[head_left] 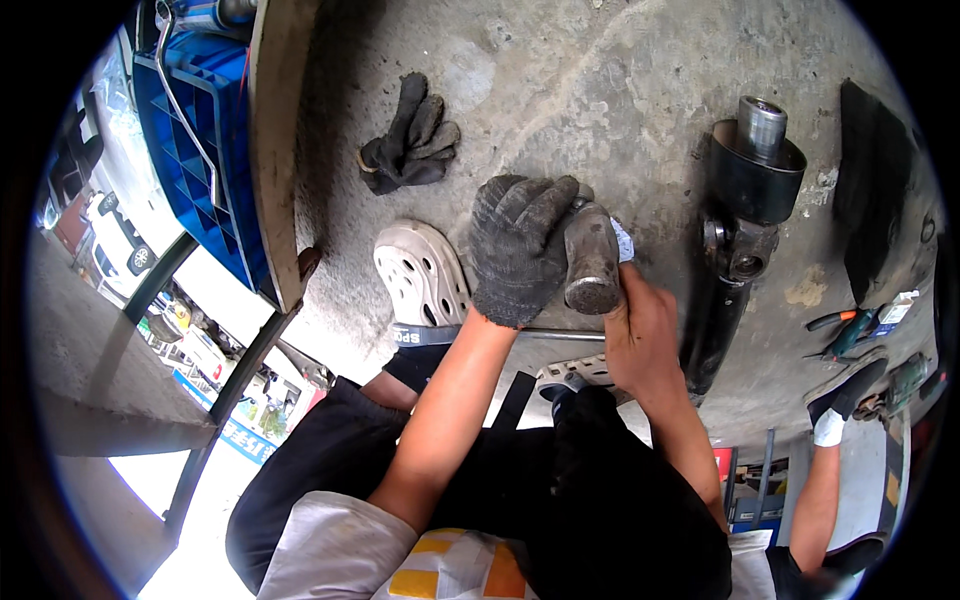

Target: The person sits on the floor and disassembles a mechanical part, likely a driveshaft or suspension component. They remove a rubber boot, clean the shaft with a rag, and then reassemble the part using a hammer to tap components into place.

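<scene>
My left hand [520, 245], in a dark grey knit glove, is closed against a worn metal hammer head [592, 265], a stubby cylinder whose round face points toward me. Its handle is hidden. Bare and ungloved, my right hand [645, 330] is beside the hammer head, thumb and fingers curled around a small white-and-blue scrap [622, 241], perhaps cloth or paper. Below my hands a thin metal bar [560, 334] runs sideways. To the right lies a black drive shaft [725, 300] with a universal joint; a steel socket [762, 125] stands on its black round cup [758, 172].
A loose dark glove [408, 140] lies on the concrete floor beyond my clog [422, 275]. At left stands a blue plastic crate [200, 130] with a long wrench [185, 110]. Another person's gloved hand [850, 395] reaches in at right, near pliers [845, 335] and a black cloth [875, 180].
</scene>
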The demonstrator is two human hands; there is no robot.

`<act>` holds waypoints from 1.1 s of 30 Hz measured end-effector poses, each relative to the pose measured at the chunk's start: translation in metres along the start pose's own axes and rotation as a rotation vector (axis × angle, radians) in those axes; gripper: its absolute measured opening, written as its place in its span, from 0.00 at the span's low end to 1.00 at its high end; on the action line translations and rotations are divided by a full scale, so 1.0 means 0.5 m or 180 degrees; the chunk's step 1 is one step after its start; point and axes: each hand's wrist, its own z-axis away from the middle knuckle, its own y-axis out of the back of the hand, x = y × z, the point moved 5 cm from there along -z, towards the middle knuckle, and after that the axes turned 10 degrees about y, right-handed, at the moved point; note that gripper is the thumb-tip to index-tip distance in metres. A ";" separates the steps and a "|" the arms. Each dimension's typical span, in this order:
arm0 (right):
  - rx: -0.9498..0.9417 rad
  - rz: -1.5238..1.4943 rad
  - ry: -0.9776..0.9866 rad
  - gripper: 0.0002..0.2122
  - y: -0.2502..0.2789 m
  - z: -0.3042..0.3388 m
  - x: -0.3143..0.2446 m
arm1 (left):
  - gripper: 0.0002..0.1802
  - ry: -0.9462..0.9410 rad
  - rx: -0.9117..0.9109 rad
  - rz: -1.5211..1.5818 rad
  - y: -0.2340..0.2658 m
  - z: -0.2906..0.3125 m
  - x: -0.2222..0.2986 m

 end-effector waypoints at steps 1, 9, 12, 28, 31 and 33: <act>0.0058 -0.0013 0.0063 0.12 0.001 0.002 -0.004 | 0.22 -0.0010 0.0021 -0.0004 -0.001 0.001 0.000; 0.0114 0.0040 0.0021 0.12 -0.002 0.001 -0.005 | 0.22 -0.0056 0.0015 0.0002 -0.003 0.001 -0.002; 0.0012 0.0057 -0.0034 0.13 -0.003 0.000 -0.005 | 0.22 -0.0081 0.0074 0.0043 -0.003 0.001 -0.002; 0.0061 0.0117 -0.0143 0.12 0.012 0.052 0.015 | 0.25 0.0174 -0.0046 0.0094 -0.002 -0.002 0.002; 0.0107 0.0009 -0.0053 0.12 0.008 0.032 -0.004 | 0.24 0.0060 0.0022 0.0037 -0.004 -0.002 0.001; 0.0105 -0.0036 -0.0022 0.13 0.005 0.021 -0.006 | 0.22 -0.0017 0.0059 -0.0016 -0.006 0.000 0.000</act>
